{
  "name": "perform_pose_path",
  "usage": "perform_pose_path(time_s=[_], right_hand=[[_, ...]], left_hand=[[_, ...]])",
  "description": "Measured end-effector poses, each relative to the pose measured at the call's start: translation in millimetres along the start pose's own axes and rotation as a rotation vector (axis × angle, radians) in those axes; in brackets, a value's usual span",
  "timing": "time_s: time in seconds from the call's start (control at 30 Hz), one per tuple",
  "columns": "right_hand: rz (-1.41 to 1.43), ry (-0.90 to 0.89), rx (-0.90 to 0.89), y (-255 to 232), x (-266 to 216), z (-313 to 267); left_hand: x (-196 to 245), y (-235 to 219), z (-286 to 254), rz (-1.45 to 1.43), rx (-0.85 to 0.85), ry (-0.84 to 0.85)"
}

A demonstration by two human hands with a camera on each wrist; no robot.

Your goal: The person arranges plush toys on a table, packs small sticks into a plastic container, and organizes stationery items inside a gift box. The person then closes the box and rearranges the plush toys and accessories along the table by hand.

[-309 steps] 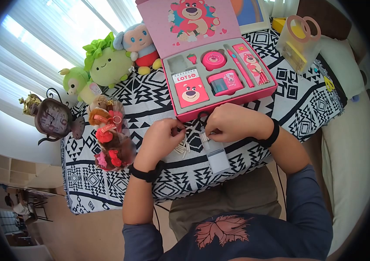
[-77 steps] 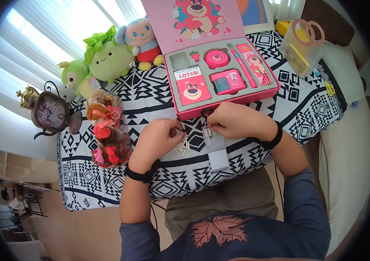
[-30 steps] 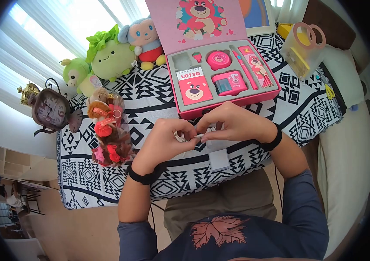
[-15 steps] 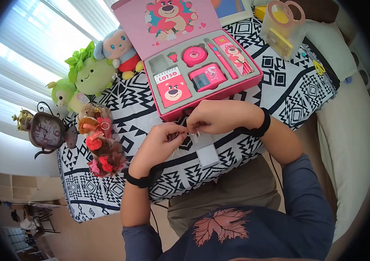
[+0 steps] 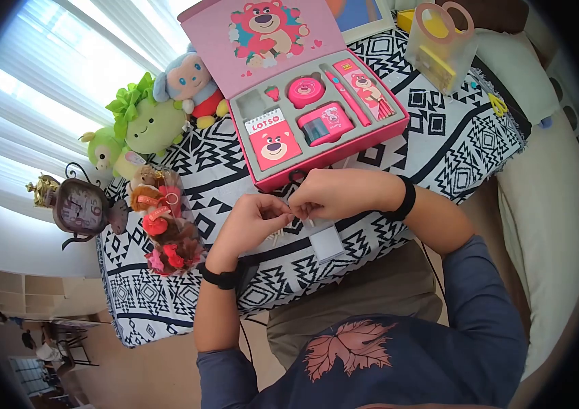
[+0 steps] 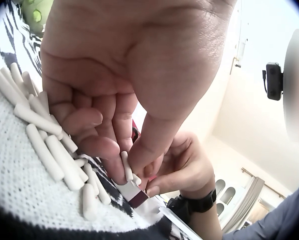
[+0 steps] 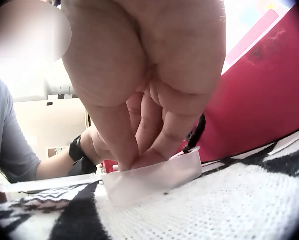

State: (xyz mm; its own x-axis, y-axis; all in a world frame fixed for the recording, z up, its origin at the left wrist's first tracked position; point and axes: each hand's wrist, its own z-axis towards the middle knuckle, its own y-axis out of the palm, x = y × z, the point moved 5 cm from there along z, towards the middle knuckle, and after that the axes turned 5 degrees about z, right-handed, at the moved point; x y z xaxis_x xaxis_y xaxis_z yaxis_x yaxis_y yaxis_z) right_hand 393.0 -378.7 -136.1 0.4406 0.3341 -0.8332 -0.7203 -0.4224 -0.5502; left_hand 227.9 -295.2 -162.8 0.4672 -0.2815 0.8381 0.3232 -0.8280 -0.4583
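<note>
Between thumb and fingertips, my left hand (image 5: 248, 223) pinches a small white stick (image 6: 126, 166). Several loose white sticks (image 6: 48, 152) lie on the patterned cloth beside and under it. My right hand (image 5: 344, 195) is close against the left fingertips, its fingers bent down into a shallow translucent container (image 7: 154, 181). White sticks show at its fingers in the head view; its fingertips are partly hidden behind the container's wall. The container's whitish flap or lid (image 5: 327, 243) lies towards the person.
Behind the hands stands an open pink gift box (image 5: 333, 153) with a notepad (image 5: 274, 148). To the left are plush toys (image 5: 149, 126), a clock (image 5: 79, 208) and a wrapped bundle (image 5: 166, 228). A translucent bag (image 5: 439, 58) and yellow scissors (image 5: 498, 104) are at the far right.
Since a second ago the head view has shifted, and the stick seen between both hands no longer shows there. Over the last half second the right hand has come slightly nearer the person.
</note>
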Motion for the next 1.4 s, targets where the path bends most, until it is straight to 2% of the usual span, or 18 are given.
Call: perform_pose_path(time_s=[0.1,0.2,0.3,0.37,0.43,0.53,0.67,0.73,0.77,0.83,0.93,1.07,1.13,1.17,1.23,1.4], right_hand=[[0.020,-0.017,0.088,-1,2,2],[-0.071,-0.020,0.085,-1,1,2],[0.059,-0.020,0.119,-6,-3,-1],[0.063,0.009,0.143,-9,-4,0],[0.228,0.056,0.158,-11,-1,1],[0.288,0.157,0.107,-11,5,0],[0.303,0.232,0.097,-12,10,-2],[0.180,0.231,0.037,-8,11,-3],[0.184,0.232,0.040,-10,7,-3],[0.098,0.286,-0.052,-11,0,-4],[0.179,0.273,-0.046,-9,6,-7],[0.124,0.244,-0.012,-11,10,-8],[-0.023,0.049,0.073,-11,7,-7],[-0.021,0.048,0.075,-11,6,-7],[-0.194,0.039,0.075,-13,3,-6],[-0.208,0.068,0.119,-12,8,-5]], left_hand=[[-5,2,1,-0.059,-0.001,0.020],[8,0,-3,-0.013,-0.001,0.057],[6,3,-1,-0.141,0.061,0.103],[4,4,0,-0.190,0.026,0.086],[7,11,2,-0.368,0.045,0.068],[7,22,3,-0.451,-0.023,0.022],[13,30,2,-0.506,-0.027,0.013],[13,31,-1,-0.332,-0.059,-0.127],[13,32,0,-0.330,-0.063,-0.130],[16,29,1,-0.124,0.024,-0.038],[19,26,1,-0.040,0.061,-0.006],[21,23,2,0.045,0.129,0.063],[22,21,2,0.158,0.149,0.073],[20,23,2,0.161,0.147,0.072],[21,22,-2,0.046,0.260,0.205],[17,15,-6,0.154,0.224,0.129]])
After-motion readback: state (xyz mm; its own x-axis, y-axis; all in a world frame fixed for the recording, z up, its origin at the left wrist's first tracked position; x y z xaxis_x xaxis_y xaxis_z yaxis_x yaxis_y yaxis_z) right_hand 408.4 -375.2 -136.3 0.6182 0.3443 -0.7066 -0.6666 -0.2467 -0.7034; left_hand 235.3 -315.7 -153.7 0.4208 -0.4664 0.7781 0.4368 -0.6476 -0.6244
